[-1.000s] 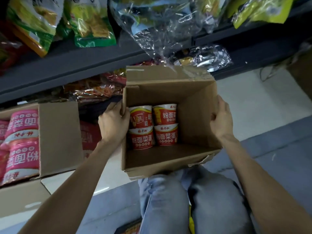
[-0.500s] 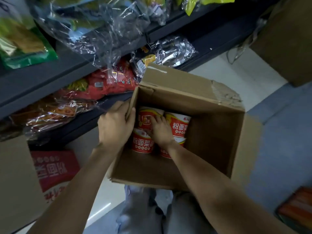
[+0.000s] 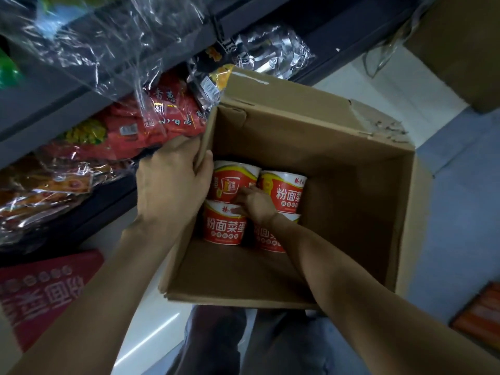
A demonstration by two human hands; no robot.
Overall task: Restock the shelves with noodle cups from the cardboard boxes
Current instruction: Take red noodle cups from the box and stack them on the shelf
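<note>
**Reach into the box**

Four noodle cups [image 3: 230,209] are stacked in the cardboard box's [image 3: 311,136] left corner. The right hand [image 3: 255,203] is laid among them, its fingers hidden. The box wall is gripped by the left hand [image 3: 173,180], apparently for steadiness, beside the shelves [image 3: 338,28].

My right hand [image 3: 255,203], which a second ago held the outer right wall of the cardboard box [image 3: 311,169], now reaches deep inside, fingers wedged among the four noodle cups [image 3: 224,226]. The box sits turned further to the right.
</note>
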